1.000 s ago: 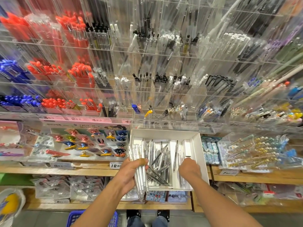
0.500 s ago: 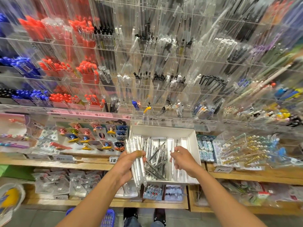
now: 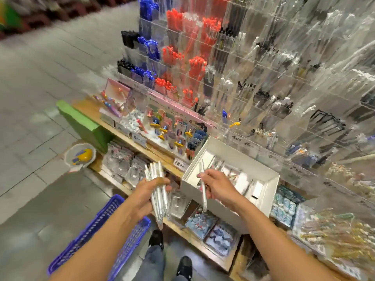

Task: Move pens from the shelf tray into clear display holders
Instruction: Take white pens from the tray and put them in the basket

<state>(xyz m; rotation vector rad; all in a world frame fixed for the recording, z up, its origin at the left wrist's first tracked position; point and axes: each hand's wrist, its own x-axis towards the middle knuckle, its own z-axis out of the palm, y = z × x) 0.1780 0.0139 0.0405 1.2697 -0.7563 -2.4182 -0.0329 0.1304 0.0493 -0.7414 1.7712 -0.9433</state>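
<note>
1. The left hand clutches a bundle of white pens just left of the white tray.
2. The right hand pinches one pen over the tray's near edge.
3. Risk: the crowded bundle could slip, spilling pens toward the blue basket.

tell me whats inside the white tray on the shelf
The white tray holds a few loose pens and white packets; the right hand with its pen covers the near corner.
</note>
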